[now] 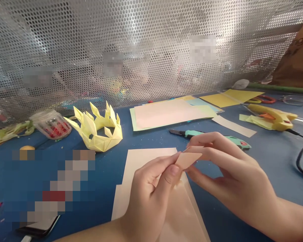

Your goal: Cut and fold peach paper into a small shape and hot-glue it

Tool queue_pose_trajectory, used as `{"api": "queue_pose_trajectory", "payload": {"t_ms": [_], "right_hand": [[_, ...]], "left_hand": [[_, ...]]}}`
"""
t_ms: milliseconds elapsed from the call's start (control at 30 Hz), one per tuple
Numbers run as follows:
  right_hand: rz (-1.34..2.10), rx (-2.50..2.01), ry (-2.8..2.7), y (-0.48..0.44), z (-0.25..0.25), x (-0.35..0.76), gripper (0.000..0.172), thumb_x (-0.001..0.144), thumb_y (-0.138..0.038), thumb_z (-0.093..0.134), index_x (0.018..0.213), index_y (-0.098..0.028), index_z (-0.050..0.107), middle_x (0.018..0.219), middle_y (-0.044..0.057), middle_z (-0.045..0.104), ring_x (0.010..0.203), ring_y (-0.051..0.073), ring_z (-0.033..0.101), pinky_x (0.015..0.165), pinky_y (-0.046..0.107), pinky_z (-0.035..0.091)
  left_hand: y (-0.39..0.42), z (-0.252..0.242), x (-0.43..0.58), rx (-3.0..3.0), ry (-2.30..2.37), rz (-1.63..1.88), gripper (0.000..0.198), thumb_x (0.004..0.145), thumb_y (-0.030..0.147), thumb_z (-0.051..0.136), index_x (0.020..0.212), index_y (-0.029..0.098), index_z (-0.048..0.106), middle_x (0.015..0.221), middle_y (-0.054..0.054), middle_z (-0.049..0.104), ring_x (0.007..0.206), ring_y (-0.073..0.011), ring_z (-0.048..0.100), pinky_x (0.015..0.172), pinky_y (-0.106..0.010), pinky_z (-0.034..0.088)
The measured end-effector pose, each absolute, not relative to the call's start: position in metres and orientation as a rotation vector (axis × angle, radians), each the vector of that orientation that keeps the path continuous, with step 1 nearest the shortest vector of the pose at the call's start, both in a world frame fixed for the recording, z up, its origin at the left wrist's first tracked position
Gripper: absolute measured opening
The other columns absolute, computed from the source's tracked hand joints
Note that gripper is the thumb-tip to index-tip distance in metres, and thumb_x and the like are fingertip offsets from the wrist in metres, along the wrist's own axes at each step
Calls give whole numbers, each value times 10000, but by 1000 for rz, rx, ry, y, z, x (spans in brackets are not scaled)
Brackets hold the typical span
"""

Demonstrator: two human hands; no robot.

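Note:
A small folded piece of pale pink paper [188,160] is pinched between the thumb and fingers of my left hand [151,195]. My right hand [232,174] is at the piece's right side, its fingers curled and touching the edge, partly behind it. Beneath both hands lie larger pale pink sheets [138,159] on the blue table. Beyond my right hand is a teal utility knife [192,133] with its dark blade pointing left.
A yellow folded-paper crown [101,132] and a clear jar with red bits [53,126] stand at left. Stacked sheets [166,114] lie behind. To the right are a paper strip [233,125] and a yellow glue gun [274,116] with a black cord. A phone [40,228] lies front left.

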State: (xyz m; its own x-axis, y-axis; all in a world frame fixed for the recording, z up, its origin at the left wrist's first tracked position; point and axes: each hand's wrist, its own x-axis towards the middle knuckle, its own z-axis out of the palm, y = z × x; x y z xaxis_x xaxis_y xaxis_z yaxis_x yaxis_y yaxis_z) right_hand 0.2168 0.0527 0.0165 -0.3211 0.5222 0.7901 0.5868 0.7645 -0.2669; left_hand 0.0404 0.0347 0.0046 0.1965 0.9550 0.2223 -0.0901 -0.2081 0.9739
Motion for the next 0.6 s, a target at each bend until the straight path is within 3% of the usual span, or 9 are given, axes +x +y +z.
{"api": "queue_pose_trajectory", "payload": {"t_ms": [267, 467, 600], "right_hand": [[-162, -822, -1951, 46, 16, 217, 276, 898, -85, 635, 1027, -329, 643, 946, 34, 599, 666, 161, 660, 549, 282, 586], [-161, -813, -1986, 49, 14, 215, 253, 911, -67, 645, 1027, -292, 645, 1097, 50, 586, 795, 149, 689, 681, 257, 639], [-42, -772, -2084, 51, 7, 218, 282, 946, -65, 600, 1097, -287, 685, 1245, 73, 529, 956, 158, 693, 852, 302, 652]], "left_hand": [[34, 4, 40, 1334, 850, 1131, 241, 1003, 390, 635, 1130, 311, 825, 985, -7, 806, 947, -222, 721, 868, -258, 532], [37, 5, 41, 1300, 916, 1173, 318, 1009, 413, 609, 843, 237, 815, 736, 8, 677, 706, -151, 575, 635, -199, 460], [41, 3, 41, 1209, 958, 1192, 336, 978, 478, 656, 806, 216, 777, 698, 19, 634, 707, -142, 537, 645, -189, 438]]}}
